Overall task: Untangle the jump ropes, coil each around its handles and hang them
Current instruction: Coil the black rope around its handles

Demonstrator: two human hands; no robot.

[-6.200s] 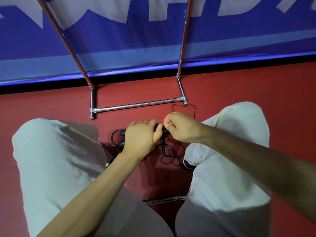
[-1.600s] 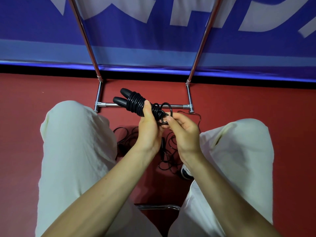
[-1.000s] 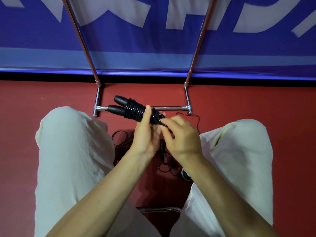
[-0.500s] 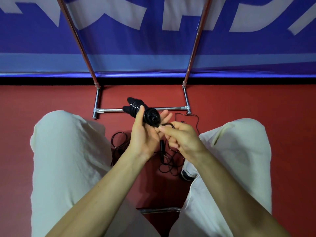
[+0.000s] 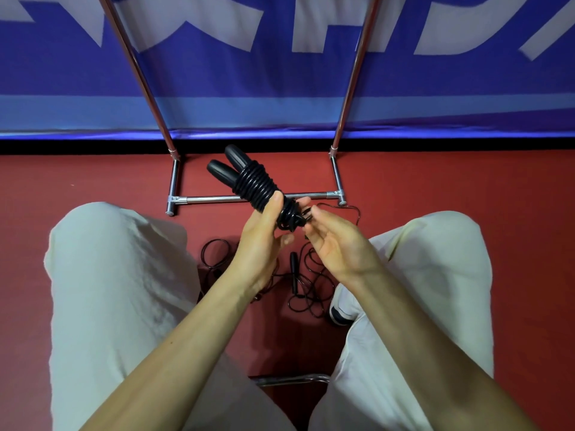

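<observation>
On the left, the left hand [image 5: 263, 241] is raised above the knees with its fingers curled round the near end of the coiled jump rope [image 5: 253, 187], thumb laid up along the coils; held this way, I judge, so the turns stay packed while the loose end is dealt with; the bundle sits in the air in front of the rack's bottom bar [image 5: 217, 199], not on the floor; its long axis runs diagonally, the two handle tips [image 5: 224, 164] pointing up and away to the left, toward the rack's left upright [image 5: 146, 85], the messy tail end pointing down and right toward the other hand; the coils wrap both handles side by side, which looks like the wrapping step is nearly done; below, on the red floor [image 5: 93, 178] between the legs, a second rope [image 5: 303, 286] lies loose in tangled loops, untouched, one thin handle pointing roughly away; to the right, the right hand [image 5: 336, 241] has its palm turned up and fingers loosely bent, fingertips [image 5: 312, 213] at the tail of the coil; whether they pinch the rope end I cannot tell; likely it is tucking that end.
</observation>
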